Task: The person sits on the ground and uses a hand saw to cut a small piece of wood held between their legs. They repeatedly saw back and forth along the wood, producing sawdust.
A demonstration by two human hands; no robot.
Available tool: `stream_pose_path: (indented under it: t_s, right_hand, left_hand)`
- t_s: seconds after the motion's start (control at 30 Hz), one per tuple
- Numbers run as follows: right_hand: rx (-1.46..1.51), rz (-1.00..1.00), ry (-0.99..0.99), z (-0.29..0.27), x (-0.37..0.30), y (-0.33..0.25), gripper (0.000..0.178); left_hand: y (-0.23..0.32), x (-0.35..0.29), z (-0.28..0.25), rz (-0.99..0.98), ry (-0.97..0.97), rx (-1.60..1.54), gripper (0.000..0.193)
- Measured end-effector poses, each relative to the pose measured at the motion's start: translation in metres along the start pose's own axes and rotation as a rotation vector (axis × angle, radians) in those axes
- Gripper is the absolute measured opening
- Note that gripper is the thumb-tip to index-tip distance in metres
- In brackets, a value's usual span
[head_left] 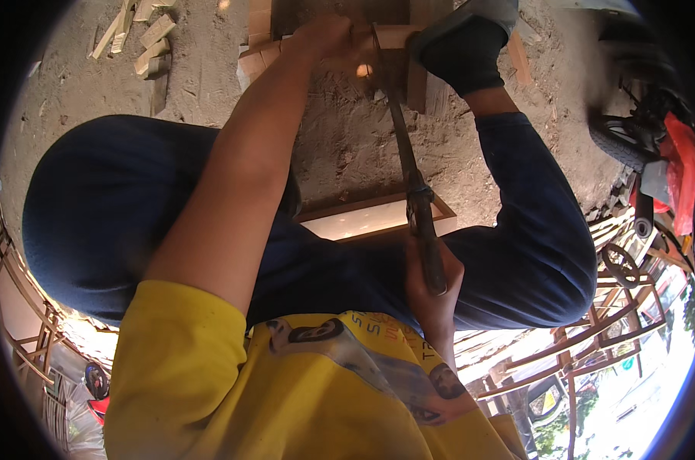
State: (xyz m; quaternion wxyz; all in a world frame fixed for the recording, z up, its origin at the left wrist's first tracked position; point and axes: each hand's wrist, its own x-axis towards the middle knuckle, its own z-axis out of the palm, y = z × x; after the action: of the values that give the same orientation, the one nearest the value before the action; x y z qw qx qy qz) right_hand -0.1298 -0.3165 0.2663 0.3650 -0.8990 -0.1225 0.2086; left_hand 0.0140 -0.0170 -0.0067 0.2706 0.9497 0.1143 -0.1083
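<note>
My right hand (430, 287) is closed round the dark handle of a long handsaw (400, 130), whose narrow blade is seen nearly edge-on. Its far end reaches a wooden strip (396, 35) lying crosswise at the top. My left arm stretches forward, and my left hand (326, 37) grips that strip just left of the blade; its fingertips are partly hidden and blurred. To the right of the blade, my foot in a grey sandal (470, 34) rests on the wood. Under the strip stands a wooden block (417, 80).
Offcuts of wood (154, 54) lie on the dirt ground at the far left. A wood-framed panel (363, 220) is between my legs. Wooden pieces (260, 57) sit beside my left forearm. At right are a tyre (624, 142) and a red plastic bag (681, 172).
</note>
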Motion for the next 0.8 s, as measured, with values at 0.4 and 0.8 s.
stream_pose_path:
  t_s: [0.4, 0.8]
  right_hand:
    - [0.086, 0.053, 0.007, -0.012, -0.011, 0.011, 0.009]
    - [0.178, 0.024, -0.038, 0.029, 0.072, 0.017, 0.022]
  left_hand:
    - [-0.025, 0.007, -0.019, -0.042, -0.102, -0.05, 0.056]
    - [0.003, -0.016, -0.026, -0.082, 0.073, 0.158, 0.053]
